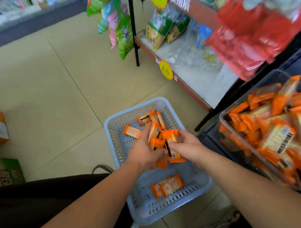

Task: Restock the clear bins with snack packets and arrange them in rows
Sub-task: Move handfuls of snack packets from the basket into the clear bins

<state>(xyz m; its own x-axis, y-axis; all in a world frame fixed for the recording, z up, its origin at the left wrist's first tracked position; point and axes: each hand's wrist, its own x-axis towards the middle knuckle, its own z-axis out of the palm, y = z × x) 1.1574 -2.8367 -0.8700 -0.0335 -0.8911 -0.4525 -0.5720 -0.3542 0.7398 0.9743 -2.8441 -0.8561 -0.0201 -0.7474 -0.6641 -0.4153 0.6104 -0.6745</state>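
Head view: left hand [144, 151] and right hand [186, 146] both clasp a loose bunch of orange packets [171, 138] over the basket [197, 202]; bin [222, 114] sits to the right, heaped and unsorted. Likely risk: slick wrappers slide out mid-carry, or spill off the heap.

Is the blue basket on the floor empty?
No: loose orange packets lie in the basket, and the left hand and right hand grip more.

Slotted matt plastic basket [111, 125], glossy foil packets [171, 185], smooth tiled floor [60, 86]
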